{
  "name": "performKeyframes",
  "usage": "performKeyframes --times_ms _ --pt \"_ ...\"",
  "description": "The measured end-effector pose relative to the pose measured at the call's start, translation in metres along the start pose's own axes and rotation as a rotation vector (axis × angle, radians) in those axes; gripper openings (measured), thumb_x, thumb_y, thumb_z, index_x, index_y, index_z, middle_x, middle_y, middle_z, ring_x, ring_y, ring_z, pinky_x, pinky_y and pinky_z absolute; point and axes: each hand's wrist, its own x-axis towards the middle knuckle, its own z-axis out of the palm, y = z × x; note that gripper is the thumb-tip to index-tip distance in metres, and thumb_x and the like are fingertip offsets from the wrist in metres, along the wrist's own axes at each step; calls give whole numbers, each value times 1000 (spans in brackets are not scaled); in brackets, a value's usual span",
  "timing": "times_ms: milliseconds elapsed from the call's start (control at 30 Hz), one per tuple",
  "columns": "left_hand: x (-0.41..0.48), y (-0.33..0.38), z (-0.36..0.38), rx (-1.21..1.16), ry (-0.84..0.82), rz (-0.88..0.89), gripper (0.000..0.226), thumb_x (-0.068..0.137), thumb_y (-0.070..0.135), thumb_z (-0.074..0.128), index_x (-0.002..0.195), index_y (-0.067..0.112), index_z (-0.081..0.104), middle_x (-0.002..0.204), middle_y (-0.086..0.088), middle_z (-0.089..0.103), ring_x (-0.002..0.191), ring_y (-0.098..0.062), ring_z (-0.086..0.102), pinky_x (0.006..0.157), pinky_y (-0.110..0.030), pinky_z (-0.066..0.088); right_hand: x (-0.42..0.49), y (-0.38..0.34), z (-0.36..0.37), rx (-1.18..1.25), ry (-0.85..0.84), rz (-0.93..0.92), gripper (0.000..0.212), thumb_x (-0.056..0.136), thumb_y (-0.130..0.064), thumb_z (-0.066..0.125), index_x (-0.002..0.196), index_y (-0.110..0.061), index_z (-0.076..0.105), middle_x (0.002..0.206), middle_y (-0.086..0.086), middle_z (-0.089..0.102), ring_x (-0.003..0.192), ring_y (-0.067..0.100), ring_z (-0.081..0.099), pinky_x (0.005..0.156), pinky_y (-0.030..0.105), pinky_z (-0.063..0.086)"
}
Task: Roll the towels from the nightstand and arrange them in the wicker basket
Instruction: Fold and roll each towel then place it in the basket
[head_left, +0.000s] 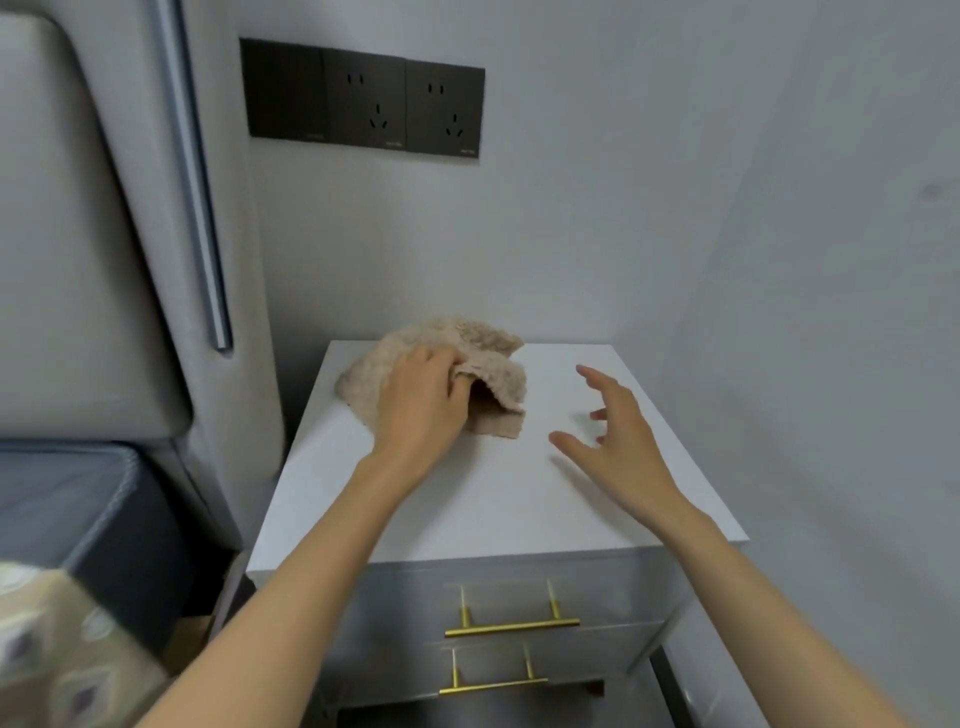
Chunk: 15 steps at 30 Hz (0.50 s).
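I see L hand (421, 400) gripping the crumpled beige towel (483, 353) near back-left corner of nightstand (493, 509). R hand (618, 436) hovers w/ fingers spread, holding nothing, just right of towel, apart from it.

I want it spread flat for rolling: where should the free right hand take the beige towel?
On the beige towel, probably pinch the loose front-right corner, coming in low from the right with the right hand. That flap droops free onto the nightstand, while the left hand grips the fold beside it.
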Motion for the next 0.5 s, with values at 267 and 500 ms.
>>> performKeyframes --times_ms 267,500 --pt "-41 39 -22 -514 -266 -76 16 92 25 55 81 19 63 71 10 60 63 -5 51 59 -18 39 -30 -26 -6 -103 -30 -98 59 78 -43 75 128 -47 45 146 -17 30 132 8 23 100 24 21" --pt "-66 56 -41 -703 -436 -70 12 93 18 55 91 14 66 84 3 66 76 -5 56 70 -16 42 -47 -28 -15 -46 -9 -138 20 93 -16 56 108 -29 58 124 -14 57 116 4 47 94 20 37"
